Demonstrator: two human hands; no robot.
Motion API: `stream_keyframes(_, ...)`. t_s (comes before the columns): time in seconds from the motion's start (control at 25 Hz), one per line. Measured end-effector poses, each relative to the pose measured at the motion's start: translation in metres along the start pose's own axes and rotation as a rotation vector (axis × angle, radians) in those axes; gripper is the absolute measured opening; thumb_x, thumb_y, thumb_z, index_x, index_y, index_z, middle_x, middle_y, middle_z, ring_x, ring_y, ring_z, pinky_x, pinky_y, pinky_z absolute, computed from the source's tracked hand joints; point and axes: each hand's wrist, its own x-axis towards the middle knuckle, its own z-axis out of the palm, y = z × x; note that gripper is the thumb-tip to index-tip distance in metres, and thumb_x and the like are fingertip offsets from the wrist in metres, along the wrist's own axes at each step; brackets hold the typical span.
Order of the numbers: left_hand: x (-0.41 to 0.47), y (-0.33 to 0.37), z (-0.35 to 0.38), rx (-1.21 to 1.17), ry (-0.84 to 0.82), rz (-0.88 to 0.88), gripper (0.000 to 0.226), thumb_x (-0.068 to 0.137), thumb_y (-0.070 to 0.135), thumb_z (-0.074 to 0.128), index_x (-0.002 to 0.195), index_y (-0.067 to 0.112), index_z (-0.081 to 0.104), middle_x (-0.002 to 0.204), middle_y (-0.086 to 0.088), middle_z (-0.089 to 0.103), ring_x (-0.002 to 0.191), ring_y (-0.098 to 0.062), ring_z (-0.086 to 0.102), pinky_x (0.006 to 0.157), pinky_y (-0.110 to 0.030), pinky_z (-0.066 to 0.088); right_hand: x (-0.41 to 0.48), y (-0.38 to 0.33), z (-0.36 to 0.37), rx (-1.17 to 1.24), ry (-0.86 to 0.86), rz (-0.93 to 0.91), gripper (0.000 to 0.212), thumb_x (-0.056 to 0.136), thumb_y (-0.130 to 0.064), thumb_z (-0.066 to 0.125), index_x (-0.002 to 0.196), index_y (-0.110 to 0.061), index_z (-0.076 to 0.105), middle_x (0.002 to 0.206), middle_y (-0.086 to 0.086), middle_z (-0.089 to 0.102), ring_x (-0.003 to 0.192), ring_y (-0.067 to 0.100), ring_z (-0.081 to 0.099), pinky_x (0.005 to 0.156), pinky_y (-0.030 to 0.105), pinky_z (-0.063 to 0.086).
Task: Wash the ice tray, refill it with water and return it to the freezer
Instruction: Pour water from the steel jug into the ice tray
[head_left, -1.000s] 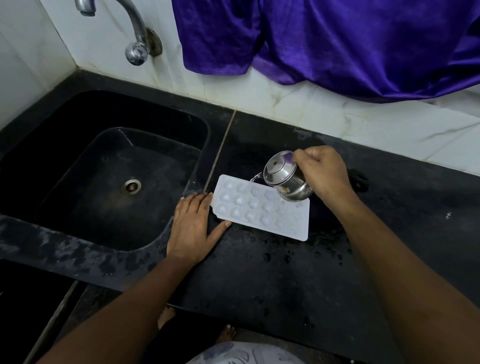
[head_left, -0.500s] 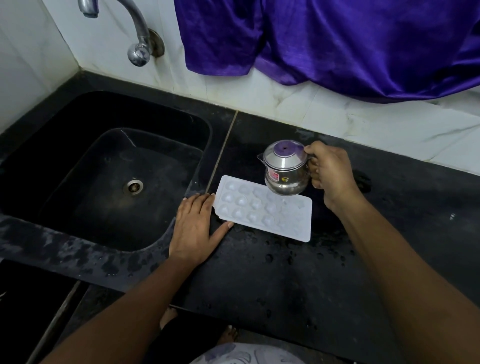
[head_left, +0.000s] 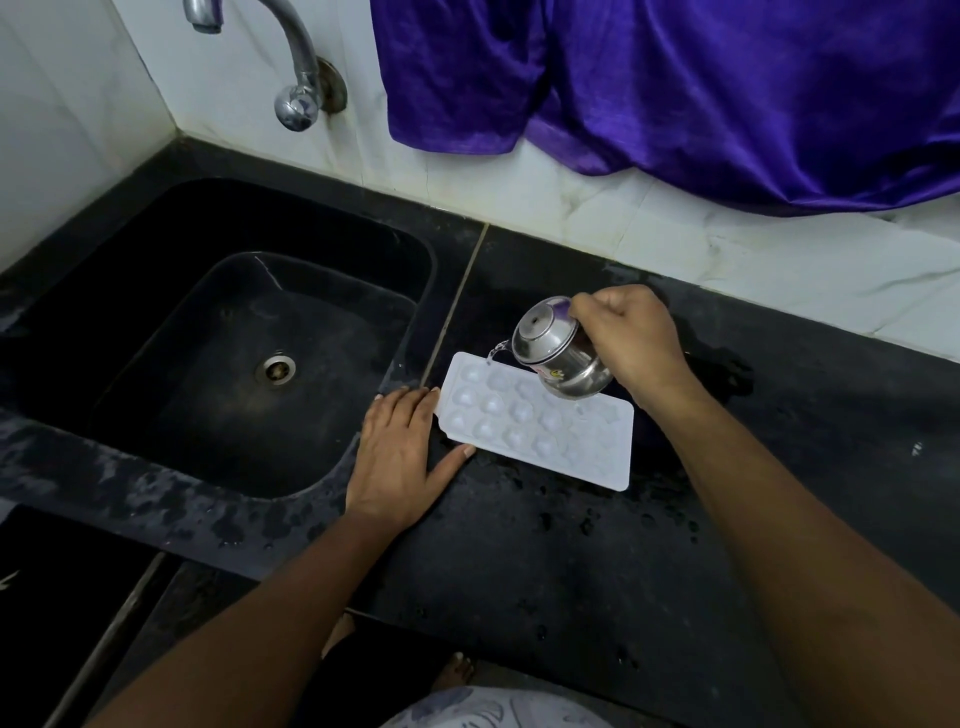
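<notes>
White marble wall (head_left: 675, 234), black counter (head_left: 571, 571), black sink (head_left: 130, 312), chrome tap (head_left: 297, 67), purple cloth (head_left: 675, 78)

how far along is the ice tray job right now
Washing looks done: the white plastic ice tray lies on the wet black stone counter, outside the black sink. Refilling is in hand: the right hand tips a small steel spouted pot, water streaming into a corner cell; the left hand rests flat against the tray's end. Left: fill the other cells, then carry it to the freezer, not in view.

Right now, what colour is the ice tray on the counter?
The ice tray is white, shown best in the head view.
</notes>
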Motion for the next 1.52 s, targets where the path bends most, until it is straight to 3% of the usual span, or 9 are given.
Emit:
stream_keyframes(0.16, 0.0, 0.0, 0.0, -0.003, 0.003, 0.002, 0.08, 0.099, 0.075, 0.045, 0.152, 0.016, 0.048, 0.153, -0.005, 0.054, 0.148, -0.027, 0.041, 0.129, -0.051, 0.024, 0.001, -0.004, -0.001, -0.073, 0.001, -0.016, 0.044, 0.083, -0.041, 0.058, 0.066, 0.0, 0.052, 0.052, 0.002, 0.045, 0.05, 0.017, 0.044, 0.063, 0.049, 0.051)
stream_keyframes(0.36, 0.0, -0.001, 0.0, 0.003, -0.004, 0.001, 0.08, 0.099, 0.074, 0.047, 0.153, 0.015, 0.047, 0.153, -0.006, 0.054, 0.149, -0.027, 0.04, 0.13, -0.051, 0.023, 0.002, -0.005, -0.003, -0.046, 0.01, -0.003, 0.04, 0.082, -0.041, 0.059, 0.065, -0.005, 0.054, 0.049, -0.002, 0.045, 0.049, 0.015, 0.045, 0.063, 0.045, 0.051)
stream_keyframes(0.56, 0.0, 0.0, 0.0, -0.007, 0.003, 0.0, 0.079, 0.099, 0.073, 0.047, 0.153, 0.015, 0.048, 0.152, -0.006, 0.055, 0.148, -0.027, 0.041, 0.129, -0.051, 0.024, 0.0, -0.004, -0.006, 0.144, -0.008, 0.099, 0.04, 0.084, -0.033, 0.062, 0.047, -0.02, 0.051, 0.045, -0.009, 0.041, 0.045, 0.008, 0.039, 0.056, 0.028, 0.036)
stream_keyframes(0.68, 0.0, 0.0, -0.001, -0.015, 0.002, -0.004, 0.079, 0.098, 0.073, 0.048, 0.153, 0.016, 0.048, 0.152, -0.005, 0.055, 0.148, -0.027, 0.041, 0.129, -0.051, 0.024, -0.003, -0.004, -0.01, 0.358, -0.02, 0.183, 0.038, 0.09, -0.022, 0.062, 0.054, -0.023, 0.047, 0.046, -0.01, 0.035, 0.041, 0.005, 0.032, 0.043, 0.02, 0.029)
stream_keyframes(0.88, 0.0, 0.0, 0.0, -0.013, -0.003, -0.009, 0.079, 0.098, 0.072, 0.05, 0.153, 0.015, 0.048, 0.153, -0.006, 0.054, 0.148, -0.027, 0.04, 0.13, -0.051, 0.023, -0.012, 0.002, -0.017, 0.547, -0.063, 0.253, 0.048, 0.092, -0.021, 0.059, 0.046, -0.027, 0.045, 0.053, -0.007, 0.029, 0.045, 0.008, 0.022, 0.042, 0.022, 0.018)
stream_keyframes(1.04, 0.0, 0.001, -0.001, -0.009, -0.006, -0.011, 0.08, 0.098, 0.072, 0.05, 0.153, 0.015, 0.048, 0.153, -0.006, 0.054, 0.148, -0.027, 0.04, 0.129, -0.051, 0.023, -0.019, 0.001, -0.013, 0.407, -0.067, 0.141, 0.045, 0.092, -0.019, 0.061, 0.051, -0.024, 0.046, 0.048, -0.009, 0.034, 0.043, 0.004, 0.032, 0.043, 0.016, 0.03)
stream_keyframes(1.2, -0.001, 0.001, -0.001, -0.007, -0.001, -0.007, 0.08, 0.098, 0.072, 0.049, 0.152, 0.014, 0.049, 0.153, -0.007, 0.055, 0.148, -0.028, 0.041, 0.13, -0.051, 0.023, -0.022, -0.002, -0.004, 0.18, -0.088, 0.035, 0.041, 0.089, -0.024, 0.063, 0.052, -0.015, 0.049, 0.052, 0.002, 0.041, 0.052, 0.016, 0.041, 0.058, 0.032, 0.037)
stream_keyframes(1.4, -0.001, 0.002, -0.003, -0.004, -0.006, -0.01, 0.082, 0.098, 0.073, 0.045, 0.152, 0.013, 0.049, 0.153, -0.007, 0.055, 0.148, -0.029, 0.041, 0.13, -0.052, 0.023, -0.025, -0.01, 0.0, -0.042, -0.094, -0.053, 0.043, 0.089, -0.031, 0.061, 0.062, 0.002, 0.053, 0.057, 0.02, 0.049, 0.053, 0.023, 0.046, 0.063, 0.049, 0.051)
stream_keyframes(1.52, -0.001, 0.002, -0.003, -0.001, -0.008, -0.009, 0.082, 0.098, 0.073, 0.045, 0.153, 0.012, 0.049, 0.153, -0.008, 0.055, 0.148, -0.029, 0.041, 0.129, -0.052, 0.023, -0.026, -0.015, -0.001, -0.115, -0.086, -0.061, 0.043, 0.09, -0.031, 0.061, 0.061, 0.0, 0.054, 0.056, 0.016, 0.05, 0.053, 0.023, 0.048, 0.065, 0.051, 0.054)
